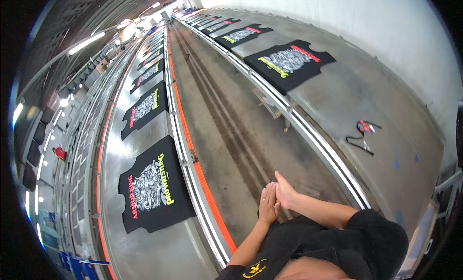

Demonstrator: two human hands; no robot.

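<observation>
Metal tables (410, 130), aisle (231, 116), black shirts (156, 188); hands (268, 205) touching

Two hands show at 5 o'clock: one left hand (268, 205), one right hand (286, 194). Two long tables (181, 251) stand, one toward 7 o'clock, one toward 3. Three larger black shirts (153, 190) lie from 8 to 10 o'clock, two (289, 63) from 12 to 1; those beyond are too small to count. One cord (366, 127) lies at 3.

A black short-sleeved shirt (374, 239) with a yellow emblem (255, 269) on its left side is worn.
</observation>
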